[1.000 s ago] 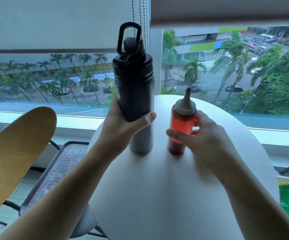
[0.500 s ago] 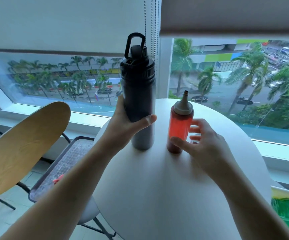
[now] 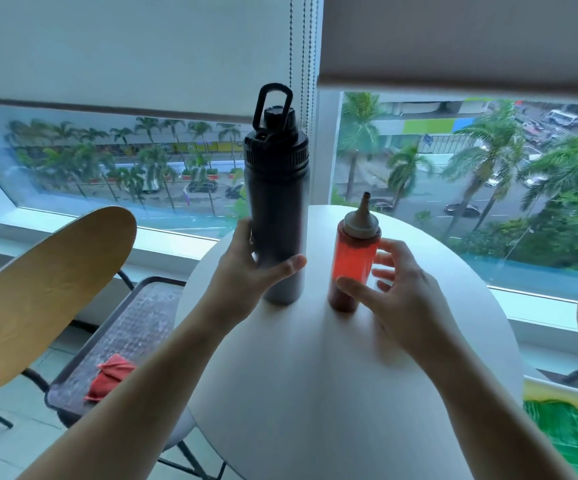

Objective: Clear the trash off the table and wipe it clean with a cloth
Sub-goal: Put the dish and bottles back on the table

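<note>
Table (image 3: 332,393), round and white by the window, is carrying a tall dark flask (image 3: 277,216) and a red squeeze bottle (image 3: 355,268), both upright and near each other. From the head view I am watching my left hand (image 3: 249,271) wrapping the flask while my right hand (image 3: 398,292), fingers loosely spread, is touching the bottle with the thumb. A red cloth (image 3: 109,375) is lying on the side stand (image 3: 121,327); I should be keeping both containers vertical.
</note>
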Demonstrator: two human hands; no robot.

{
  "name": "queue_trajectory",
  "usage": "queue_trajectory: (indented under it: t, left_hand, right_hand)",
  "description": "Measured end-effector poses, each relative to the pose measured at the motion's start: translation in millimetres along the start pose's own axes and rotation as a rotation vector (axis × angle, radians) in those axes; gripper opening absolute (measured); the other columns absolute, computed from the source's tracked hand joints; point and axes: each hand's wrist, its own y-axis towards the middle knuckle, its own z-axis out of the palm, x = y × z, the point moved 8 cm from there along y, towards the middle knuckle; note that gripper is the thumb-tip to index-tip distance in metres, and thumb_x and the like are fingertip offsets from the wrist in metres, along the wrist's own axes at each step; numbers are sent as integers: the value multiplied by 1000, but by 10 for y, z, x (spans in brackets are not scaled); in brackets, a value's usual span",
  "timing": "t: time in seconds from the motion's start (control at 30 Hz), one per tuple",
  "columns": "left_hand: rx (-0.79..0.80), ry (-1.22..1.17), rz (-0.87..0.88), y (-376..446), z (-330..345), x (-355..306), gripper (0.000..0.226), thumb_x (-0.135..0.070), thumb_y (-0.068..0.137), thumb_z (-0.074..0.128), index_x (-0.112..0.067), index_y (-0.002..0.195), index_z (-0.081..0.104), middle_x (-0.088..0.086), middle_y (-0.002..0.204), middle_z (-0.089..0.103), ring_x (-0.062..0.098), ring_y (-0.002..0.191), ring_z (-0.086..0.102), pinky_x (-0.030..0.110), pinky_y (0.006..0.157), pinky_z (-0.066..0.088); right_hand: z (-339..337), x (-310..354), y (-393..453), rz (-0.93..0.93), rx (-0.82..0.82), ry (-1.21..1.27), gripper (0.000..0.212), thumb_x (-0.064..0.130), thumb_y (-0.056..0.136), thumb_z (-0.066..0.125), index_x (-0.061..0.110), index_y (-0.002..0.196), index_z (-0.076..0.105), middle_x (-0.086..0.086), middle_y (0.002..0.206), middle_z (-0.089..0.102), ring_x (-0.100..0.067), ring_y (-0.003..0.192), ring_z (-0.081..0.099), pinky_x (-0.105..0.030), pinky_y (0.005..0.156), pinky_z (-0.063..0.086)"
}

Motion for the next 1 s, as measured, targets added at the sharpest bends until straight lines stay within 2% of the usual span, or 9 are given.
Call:
queue_trajectory:
  t: [0.13, 0.27, 0.43, 0.57, 0.63, 0.67, 0.73, 0.8, 1.0]
  left_hand:
    - [-2, 15, 3, -9, -14, 2, 60, -42, 73, 88, -28, 119, 53, -13, 112, 69, 7, 110, 65, 41, 94, 58]
    - [12, -26, 2, 11, -11, 15, 63, -39, 74, 89, -29, 125, 54, -15, 114, 69, 5, 111, 65, 42, 97, 56]
    - [20, -37, -1, 48, -17, 24, 60, -35, 76, 89, -29, 124, 54, -13, 117, 69, 6, 114, 64, 45, 98, 56]
    - [15, -50, -12, 56, -24, 50, 63, -41, 72, 89, -32, 124, 54, -13, 119, 69, 9, 118, 63, 48, 100, 54]
    - [14, -55, -13, 77, -21, 58, 64, -45, 69, 88, -34, 123, 54, -13, 120, 69, 11, 119, 63, 49, 101, 54]
    - [14, -50, -11, 98, -23, 58, 64, -46, 69, 88, -35, 122, 55, -13, 119, 69, 11, 118, 63, 48, 100, 54]
    - [18, -36, -13, 150, -22, 60, 60, -44, 70, 89, -35, 119, 55, -13, 115, 69, 11, 116, 63, 48, 99, 55]
    - [11, -33, -10, 224, -34, 61, 57, -42, 71, 89, -34, 115, 55, -12, 112, 69, 13, 113, 64, 49, 97, 56]
    - [1, -39, 13, 593, -58, 18, 56, -37, 70, 91, -30, 113, 55, -13, 106, 69, 10, 108, 65, 49, 96, 57]
  right_hand:
    - [21, 35, 23, 38, 22, -29, 63, 47, 77, 83, 32, 129, 49, 15, 117, 61, -5, 100, 63, -5, 75, 44]
    - [40, 94, 70, 85, 7, -71, 50, 48, 79, 81, 36, 117, 50, 26, 95, 59, 22, 77, 49, 6, 62, 34]
    - [82, 101, 134, 84, 5, -123, 46, 53, 79, 79, 38, 114, 52, 33, 80, 51, 20, 68, 45, 6, 60, 32]
    - [105, 94, 214, 80, 34, -174, 49, 57, 79, 77, 33, 117, 56, 21, 82, 59, -8, 76, 58, 0, 57, 35]
    - [107, 91, 269, 67, 39, -156, 50, 56, 77, 78, 32, 117, 58, 14, 89, 68, -13, 84, 64, -4, 57, 37]
    - [113, 89, 308, 50, 36, -135, 51, 55, 77, 79, 31, 117, 58, 11, 92, 71, -13, 86, 66, -7, 61, 40]
    - [131, 68, 389, 28, 22, -79, 50, 51, 76, 81, 30, 116, 60, 8, 93, 73, -14, 87, 67, -26, 73, 52]
    - [133, 50, 469, 24, 9, -18, 48, 47, 75, 83, 29, 113, 61, 8, 91, 73, -12, 85, 67, -34, 78, 55]
    - [63, 68, 885, -33, -4, -51, 44, 50, 75, 82, 28, 108, 62, 9, 89, 70, -11, 82, 64, -27, 70, 49]
